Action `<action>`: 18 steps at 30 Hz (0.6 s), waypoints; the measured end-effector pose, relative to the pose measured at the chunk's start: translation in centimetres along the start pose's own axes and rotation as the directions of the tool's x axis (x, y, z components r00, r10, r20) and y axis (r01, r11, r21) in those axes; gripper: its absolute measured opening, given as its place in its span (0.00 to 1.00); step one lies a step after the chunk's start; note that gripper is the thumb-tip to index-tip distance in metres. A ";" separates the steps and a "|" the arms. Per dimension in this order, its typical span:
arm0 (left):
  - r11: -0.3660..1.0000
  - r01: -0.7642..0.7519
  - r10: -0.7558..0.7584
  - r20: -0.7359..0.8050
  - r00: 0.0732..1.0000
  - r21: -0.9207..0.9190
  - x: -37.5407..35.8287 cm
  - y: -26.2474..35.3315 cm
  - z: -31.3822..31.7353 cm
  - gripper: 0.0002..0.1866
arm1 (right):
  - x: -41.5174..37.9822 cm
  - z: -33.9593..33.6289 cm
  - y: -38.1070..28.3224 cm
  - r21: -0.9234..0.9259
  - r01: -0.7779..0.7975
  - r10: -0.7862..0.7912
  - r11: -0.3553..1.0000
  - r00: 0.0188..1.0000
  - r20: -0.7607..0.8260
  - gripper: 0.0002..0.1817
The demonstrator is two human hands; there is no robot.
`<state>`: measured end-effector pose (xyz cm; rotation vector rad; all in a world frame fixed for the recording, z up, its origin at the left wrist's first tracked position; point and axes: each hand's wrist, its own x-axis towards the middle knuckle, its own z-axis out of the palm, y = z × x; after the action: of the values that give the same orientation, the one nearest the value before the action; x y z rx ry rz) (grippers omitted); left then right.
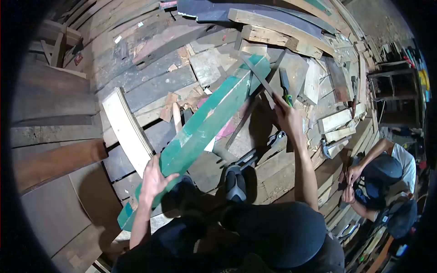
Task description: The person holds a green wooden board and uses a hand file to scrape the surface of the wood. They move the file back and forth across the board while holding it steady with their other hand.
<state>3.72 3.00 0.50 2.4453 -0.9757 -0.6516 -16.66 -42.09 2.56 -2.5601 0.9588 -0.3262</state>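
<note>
On a floor of stacked, weathered wooden planks (150, 68), a long green-painted wooden board (205, 125) lies diagonally, its far end up near the middle of the pile and its near end down by the person's knees. The paint is worn, with pale bare patches showing along its face and a whitish chip at its lower edge. The left hand (152, 179) rests flat on the board's near part, fingers spread and pressing down. The right hand (287, 117) is closed around the green handle of a slim dark metal saw (261, 82), whose blade lies across the board's far end. A pale, unpainted plank (127, 129) lies just beside the green board on its left. A hammer with a metal head (328, 148) lies on the planks to the right. At the right edge, another person (387, 177) crouches, hands together over something too small to tell.
</note>
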 end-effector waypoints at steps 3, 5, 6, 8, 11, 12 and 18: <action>0.999 -0.023 0.024 0.030 0.999 -0.036 0.4 -0.1 0.1 0.50 | -2.0 -0.8 0.8 0.055 0.018 -0.015 0.998 0.999 -0.051 0.24; 0.999 -0.031 0.032 0.021 0.999 -0.032 0.3 0.1 -0.2 0.49 | -0.5 -1.2 -0.3 0.023 -0.045 0.045 0.999 0.999 0.008 0.24; 0.998 -0.051 0.052 0.008 0.999 -0.047 0.2 -0.1 0.0 0.48 | 1.0 -1.2 -0.3 -0.060 -0.021 0.024 0.998 0.998 0.053 0.24; 0.998 -0.038 0.039 0.024 0.999 -0.049 0.2 0.2 -0.3 0.48 | 4.2 0.1 -0.7 -0.144 -0.056 0.070 0.988 0.993 0.090 0.25; 0.999 -0.014 0.015 0.038 0.999 -0.037 0.2 0.2 -0.2 0.50 | 5.5 0.9 -0.3 -0.127 -0.044 0.055 0.991 0.995 0.085 0.26; 0.999 -0.001 0.003 0.052 0.999 -0.038 0.2 -0.1 -0.1 0.52 | 5.5 1.1 -0.3 -0.095 -0.028 0.036 0.995 0.996 0.078 0.26; 0.994 -0.025 0.029 0.040 0.999 -0.104 0.8 0.1 -0.8 0.49 | -1.8 -0.8 1.1 0.064 -0.023 0.024 0.998 0.999 -0.026 0.25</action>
<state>4.59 2.53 0.99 2.3330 -0.9647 -0.7280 -18.88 -41.86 2.69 -2.4909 0.9716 -0.3797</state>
